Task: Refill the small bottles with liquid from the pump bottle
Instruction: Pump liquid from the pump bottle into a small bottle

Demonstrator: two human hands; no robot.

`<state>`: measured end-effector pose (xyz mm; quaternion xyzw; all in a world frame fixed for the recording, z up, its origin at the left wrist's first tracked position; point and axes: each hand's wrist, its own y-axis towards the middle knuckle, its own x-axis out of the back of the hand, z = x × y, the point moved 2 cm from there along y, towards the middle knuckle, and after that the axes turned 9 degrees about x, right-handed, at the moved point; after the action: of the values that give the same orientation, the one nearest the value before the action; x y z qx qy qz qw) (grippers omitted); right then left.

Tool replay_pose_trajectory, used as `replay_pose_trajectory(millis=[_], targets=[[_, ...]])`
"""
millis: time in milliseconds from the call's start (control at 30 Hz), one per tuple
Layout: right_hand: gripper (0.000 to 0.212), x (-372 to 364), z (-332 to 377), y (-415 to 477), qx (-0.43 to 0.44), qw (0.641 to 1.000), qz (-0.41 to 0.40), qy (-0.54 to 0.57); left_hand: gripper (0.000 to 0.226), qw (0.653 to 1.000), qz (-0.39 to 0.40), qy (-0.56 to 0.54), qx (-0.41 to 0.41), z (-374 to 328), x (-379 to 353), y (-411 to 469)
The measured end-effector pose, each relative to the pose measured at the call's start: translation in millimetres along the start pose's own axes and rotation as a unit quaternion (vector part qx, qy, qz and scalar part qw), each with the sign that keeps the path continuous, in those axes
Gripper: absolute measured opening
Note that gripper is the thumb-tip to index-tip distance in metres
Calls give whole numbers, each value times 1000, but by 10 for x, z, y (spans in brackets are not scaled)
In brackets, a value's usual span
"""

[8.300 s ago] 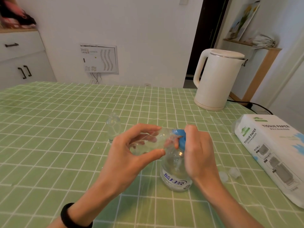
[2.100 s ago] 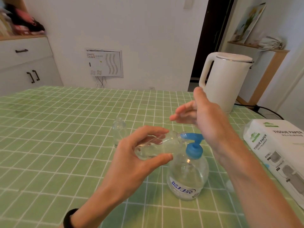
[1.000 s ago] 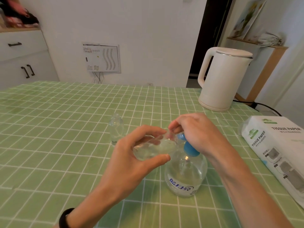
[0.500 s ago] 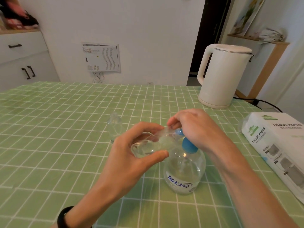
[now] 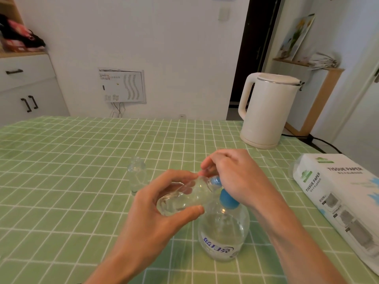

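Pump bottle (image 5: 223, 236): clear, partly full of clear liquid, upright directly under the right hand (image 5: 235, 177).
Held small bottle (image 5: 184, 198): tipped sideways, some clear liquid inside, mouth at the blue spout.
Left hand (image 5: 164, 218): thumb and fingers wrapped round the Held small bottle.
Right hand: fingers curled over the blue pump head.
Second small bottle (image 5: 137, 175): upright beyond the left hand; contents unclear.

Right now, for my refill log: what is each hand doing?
Left hand: grips the small bottle, tilted sideways to the spout.
Right hand: fingers curled over the blue pump head of the pump bottle.
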<state>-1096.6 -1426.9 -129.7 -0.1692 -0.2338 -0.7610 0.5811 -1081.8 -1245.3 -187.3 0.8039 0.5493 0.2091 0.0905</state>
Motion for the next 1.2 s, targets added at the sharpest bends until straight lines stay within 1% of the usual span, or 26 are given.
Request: replay_pose_trajectory(millis=[133,333,500,900,1033,1133,1200], targets=[[39,-42,-26,-20,-18,999,27,-9,45,1000,-5,7,5,32,-7,-13],[37,-26,33,-65,0,1000,-10,-17,47,1000,-5,-12,11,53,-19,-5],[38,-18,81,-87,23,1000,-8,-15,50,1000,-3,-15,-1,23,-16,-1],[39,-55,1,-32,-12,999,18,-32,51,1000,3,2,11,9,-20,-21],[37,11,68,19,-34,996,44,-66,50,1000,5,1,12,-32,-24,-12],[38,54,66,45,-36,995,25,-86,49,1000,2,2,8,-57,-7,-10],[36,42,38,31,-41,998,18,-53,50,1000,7,-4,10,-55,-9,-18]])
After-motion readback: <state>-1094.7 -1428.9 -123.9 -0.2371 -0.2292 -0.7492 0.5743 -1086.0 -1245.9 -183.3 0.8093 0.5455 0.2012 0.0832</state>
